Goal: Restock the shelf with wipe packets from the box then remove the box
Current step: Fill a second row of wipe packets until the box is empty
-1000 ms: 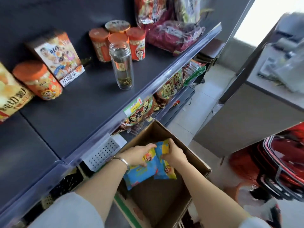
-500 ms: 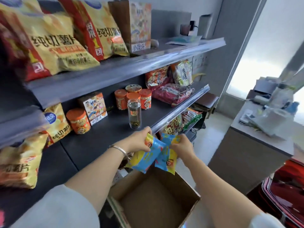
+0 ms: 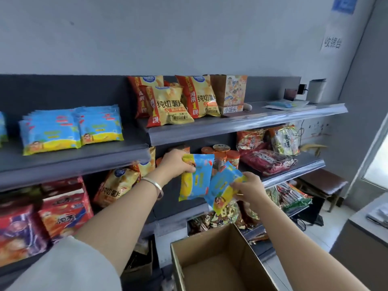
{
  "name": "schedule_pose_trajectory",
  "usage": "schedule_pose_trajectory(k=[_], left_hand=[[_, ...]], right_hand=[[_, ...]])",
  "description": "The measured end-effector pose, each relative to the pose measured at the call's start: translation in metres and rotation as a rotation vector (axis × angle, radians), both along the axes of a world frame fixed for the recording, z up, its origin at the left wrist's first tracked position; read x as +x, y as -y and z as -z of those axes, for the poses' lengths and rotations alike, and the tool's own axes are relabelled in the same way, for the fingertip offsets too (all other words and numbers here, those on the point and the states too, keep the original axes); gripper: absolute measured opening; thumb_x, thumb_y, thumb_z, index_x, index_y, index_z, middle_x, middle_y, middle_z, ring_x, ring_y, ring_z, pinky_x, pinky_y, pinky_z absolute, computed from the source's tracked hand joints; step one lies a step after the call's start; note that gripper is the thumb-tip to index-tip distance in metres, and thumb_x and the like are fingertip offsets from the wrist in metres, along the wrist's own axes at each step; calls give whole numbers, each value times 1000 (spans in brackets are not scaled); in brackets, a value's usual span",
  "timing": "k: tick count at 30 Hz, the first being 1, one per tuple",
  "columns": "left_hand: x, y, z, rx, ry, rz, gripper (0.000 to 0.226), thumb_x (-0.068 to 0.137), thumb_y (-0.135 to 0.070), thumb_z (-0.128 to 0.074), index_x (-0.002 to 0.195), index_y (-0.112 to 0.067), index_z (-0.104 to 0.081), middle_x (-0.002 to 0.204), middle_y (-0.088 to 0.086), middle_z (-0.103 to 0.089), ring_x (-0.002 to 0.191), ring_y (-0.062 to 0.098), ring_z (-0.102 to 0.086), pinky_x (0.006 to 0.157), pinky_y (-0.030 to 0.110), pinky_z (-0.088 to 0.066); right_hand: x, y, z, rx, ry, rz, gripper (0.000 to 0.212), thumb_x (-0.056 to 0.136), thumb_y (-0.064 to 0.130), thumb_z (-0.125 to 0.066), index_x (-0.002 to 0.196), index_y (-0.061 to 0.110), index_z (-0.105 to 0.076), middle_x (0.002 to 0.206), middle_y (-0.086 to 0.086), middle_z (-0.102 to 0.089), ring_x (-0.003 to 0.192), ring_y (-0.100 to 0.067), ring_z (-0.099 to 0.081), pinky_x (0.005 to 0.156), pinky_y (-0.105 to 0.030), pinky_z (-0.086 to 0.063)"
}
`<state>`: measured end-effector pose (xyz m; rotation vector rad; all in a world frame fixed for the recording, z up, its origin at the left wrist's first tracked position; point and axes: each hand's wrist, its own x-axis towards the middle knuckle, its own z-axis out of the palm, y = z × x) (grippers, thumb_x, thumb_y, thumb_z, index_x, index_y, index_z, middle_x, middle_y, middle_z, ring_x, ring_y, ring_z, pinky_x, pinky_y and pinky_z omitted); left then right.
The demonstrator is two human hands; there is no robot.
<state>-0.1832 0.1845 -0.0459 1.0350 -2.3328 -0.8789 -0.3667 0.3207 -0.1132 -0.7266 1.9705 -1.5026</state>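
Since half a second ago we have raised both hands away from the box, and our view has tipped up so that the upper shelf [image 3: 84, 162] now shows. Our left hand [image 3: 176, 162] grips a wipe packet [image 3: 196, 177] by its top left corner, with fingers and thumb curled round it. The blue and yellow packet hangs roughly upright in front of the orange canisters [image 3: 233, 157] on the middle shelf. Our right hand [image 3: 249, 187] pinches a second packet [image 3: 224, 187] by its right edge; this one is tilted, its lower corner pointing down toward the box. The two packets overlap slightly where they meet, and both are held in the air, well above the box. The cardboard box [image 3: 241, 244] stands open below and between our arms. On the upper shelf, to the left, stacked packets [image 3: 71, 129] of the same kind stand in two stacks, with yellow chip bags [image 3: 170, 106] to their right. A silver bangle [image 3: 152, 182] circles our left wrist.
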Motion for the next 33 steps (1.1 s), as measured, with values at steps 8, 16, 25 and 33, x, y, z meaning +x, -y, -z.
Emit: schedule_pose_trajectory(k=[8,16,25,33], left_hand=[[118,12,-58,170,-547,-287,14,83,-2,-68,79,-13,-60,81,7,-65,78,22,-66,58,32,-58],[234,70,-78,270,-1075,-517,16,87,4,-60,79,-8,-53,73,2,-52,73,16,-56,49,24,-56],[297,150,-60,354,-1167,-554,17,88,8,-57,89,-8,-50,88,8,-51,94,22,-56,62,29,-60],[308,197,-29,407,-1065,-526,13,87,2,-61,93,-6,-54,102,13,-60,92,24,-63,63,29,-56]], right_hand=[[73,61,-66,-277,119,-261,20,85,0,-66,97,10,-52,100,-16,-66,86,-28,-69,69,-39,-60],[164,141,-109,-460,167,-423,37,90,2,-60,120,16,-44,104,-7,-61,85,-17,-67,66,-29,-59],[247,251,-122,-408,70,-363,20,94,8,-57,112,15,-50,111,-8,-58,95,-23,-61,72,-35,-59],[251,288,-103,-258,19,-285,18,91,6,-60,108,10,-54,109,-8,-64,96,-21,-65,79,-42,-58]])
